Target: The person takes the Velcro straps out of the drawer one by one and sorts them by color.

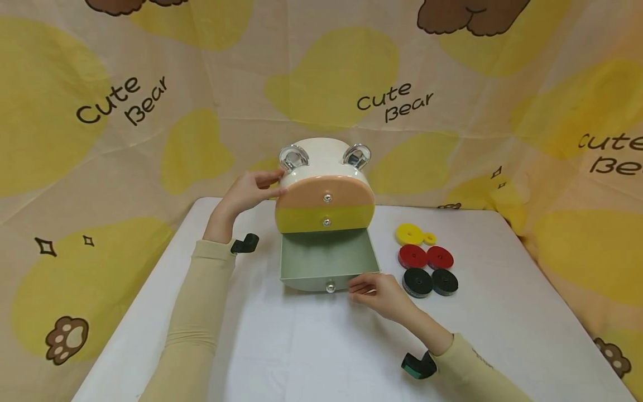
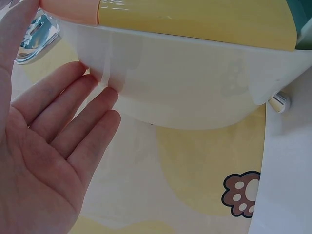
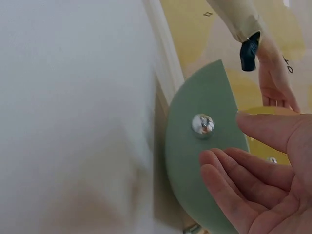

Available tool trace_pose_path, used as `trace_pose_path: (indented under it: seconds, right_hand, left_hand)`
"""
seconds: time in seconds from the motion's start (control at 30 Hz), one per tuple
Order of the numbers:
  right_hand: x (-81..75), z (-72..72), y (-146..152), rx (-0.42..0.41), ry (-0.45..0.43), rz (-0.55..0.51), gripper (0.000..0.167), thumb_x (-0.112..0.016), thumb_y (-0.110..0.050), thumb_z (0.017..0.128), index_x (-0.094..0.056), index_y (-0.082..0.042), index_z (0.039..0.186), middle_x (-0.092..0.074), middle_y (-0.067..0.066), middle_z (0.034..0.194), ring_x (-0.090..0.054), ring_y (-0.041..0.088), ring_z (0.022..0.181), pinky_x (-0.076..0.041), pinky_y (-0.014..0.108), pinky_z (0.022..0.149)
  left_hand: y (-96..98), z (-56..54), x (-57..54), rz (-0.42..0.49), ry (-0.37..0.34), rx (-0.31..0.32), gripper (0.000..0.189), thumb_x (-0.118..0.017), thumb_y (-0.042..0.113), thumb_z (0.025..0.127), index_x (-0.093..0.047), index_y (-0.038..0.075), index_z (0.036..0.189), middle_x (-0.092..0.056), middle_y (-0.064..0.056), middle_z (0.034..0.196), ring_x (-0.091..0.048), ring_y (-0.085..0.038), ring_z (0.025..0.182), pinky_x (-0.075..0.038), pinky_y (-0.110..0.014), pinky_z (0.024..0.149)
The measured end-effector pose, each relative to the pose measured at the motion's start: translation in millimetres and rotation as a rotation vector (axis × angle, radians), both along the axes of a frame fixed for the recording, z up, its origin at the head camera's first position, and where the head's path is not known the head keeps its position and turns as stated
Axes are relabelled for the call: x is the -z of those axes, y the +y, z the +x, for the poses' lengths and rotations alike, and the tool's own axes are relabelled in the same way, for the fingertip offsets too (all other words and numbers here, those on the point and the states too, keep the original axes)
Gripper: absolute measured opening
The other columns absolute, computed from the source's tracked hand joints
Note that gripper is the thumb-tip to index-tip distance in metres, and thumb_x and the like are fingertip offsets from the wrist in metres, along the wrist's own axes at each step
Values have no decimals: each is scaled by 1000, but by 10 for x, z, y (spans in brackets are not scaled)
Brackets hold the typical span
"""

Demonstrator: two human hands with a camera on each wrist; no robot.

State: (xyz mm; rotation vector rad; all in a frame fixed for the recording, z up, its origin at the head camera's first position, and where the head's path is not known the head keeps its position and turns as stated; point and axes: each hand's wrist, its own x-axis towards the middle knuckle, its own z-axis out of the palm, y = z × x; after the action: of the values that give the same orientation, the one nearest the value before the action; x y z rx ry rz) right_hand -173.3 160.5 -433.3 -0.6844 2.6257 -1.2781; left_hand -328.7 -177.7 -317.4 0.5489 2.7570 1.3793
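Note:
A small rounded drawer box (image 1: 321, 153) with a white body and two shiny silver ears stands on the table, with orange and yellow drawers above. Its bottom green drawer (image 1: 301, 283) is pulled out, and nothing lies inside. My left hand (image 1: 251, 192) touches the box's left side near the top; its fingers look almost straight against the white wall (image 2: 180, 83) in the left wrist view. At the drawer's front right corner is my right hand (image 1: 384, 296), fingers loosely bent before the green front panel and thumb by the top edge, beside the silver knob (image 3: 203, 126).
Right of the box lie yellow discs (image 1: 409, 234), one large and one small, then two red rolls (image 1: 413, 256) and two black rolls (image 1: 417, 282). A patterned cloth (image 1: 241, 100) hangs behind the white table (image 1: 281, 357). Each wrist carries a black mount (image 1: 245, 244).

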Motion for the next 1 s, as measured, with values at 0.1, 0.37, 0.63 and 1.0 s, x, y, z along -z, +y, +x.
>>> trace_pose_path:
  seconds: [0.1, 0.37, 0.63, 1.0]
  right_hand:
    - [60, 4, -80, -18, 10, -23, 22, -73, -15, 83, -70, -3, 101, -72, 2, 89, -67, 10, 79, -54, 17, 71]
    - [211, 7, -240, -17, 20, -81, 24, -76, -15, 80, -70, -1, 100, -72, 5, 85, -67, 12, 75, -54, 17, 67]
    - [265, 23, -387, 118, 28, -82, 16, -75, -16, 81, -73, -4, 90, -73, 4, 81, -65, 8, 68, -53, 17, 60]
    - [208, -23, -492, 230, 34, -60, 17, -75, -24, 81, -74, -7, 84, -71, 0, 75, -63, 5, 64, -52, 18, 56]
  left_hand:
    - [4, 2, 6, 5, 7, 0, 64, -73, 45, 80, -54, 21, 136, -52, 0, 140, -51, -29, 127, -43, -43, 105]
    - [25, 13, 8, 10, 28, 10, 63, -74, 42, 80, -54, 19, 136, -53, -1, 139, -52, -29, 126, -43, -40, 105]
    - [27, 17, 7, 8, 12, 1, 65, -74, 46, 79, -54, 21, 136, -52, 0, 140, -51, -28, 126, -43, -41, 105]
    - [39, 83, -71, 16, -36, -5, 61, -71, 34, 85, -50, 14, 138, -49, -5, 143, -46, -32, 131, -39, -44, 108]
